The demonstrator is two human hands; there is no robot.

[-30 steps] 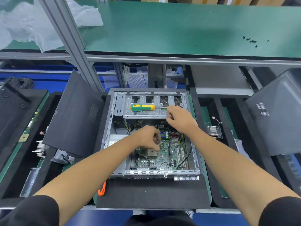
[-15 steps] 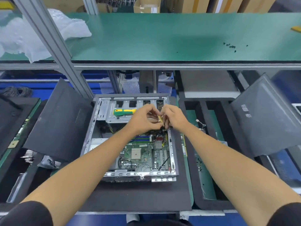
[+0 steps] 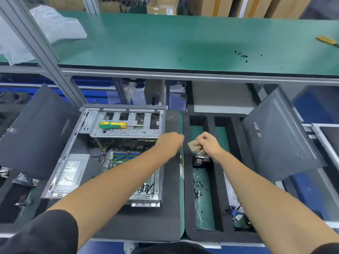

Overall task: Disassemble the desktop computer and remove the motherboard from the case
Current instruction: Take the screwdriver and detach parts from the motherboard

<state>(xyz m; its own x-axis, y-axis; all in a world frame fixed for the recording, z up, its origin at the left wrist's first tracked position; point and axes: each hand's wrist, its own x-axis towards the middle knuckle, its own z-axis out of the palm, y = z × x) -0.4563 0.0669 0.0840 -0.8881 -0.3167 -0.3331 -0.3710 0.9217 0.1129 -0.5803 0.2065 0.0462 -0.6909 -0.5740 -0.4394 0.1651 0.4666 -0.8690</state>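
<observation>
right hand (image 3: 208,146) grip: pinching small tan chip (image 3: 194,145) | left hand (image 3: 171,143) grip: cannot tell, beside chip | heatsink (image 3: 200,158) just below grip

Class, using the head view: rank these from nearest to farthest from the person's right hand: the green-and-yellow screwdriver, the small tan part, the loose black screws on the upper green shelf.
1. Small tan part: pinched in the right hand.
2. Screwdriver: left, on the case's drive cage.
3. Black screws: far, on the upper shelf.

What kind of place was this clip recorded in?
Probably an electronics teardown or repair line: green-matted workbench, an opened computer case with a screwdriver lying on it, and a foam sorting tray holding loose screws.
</observation>
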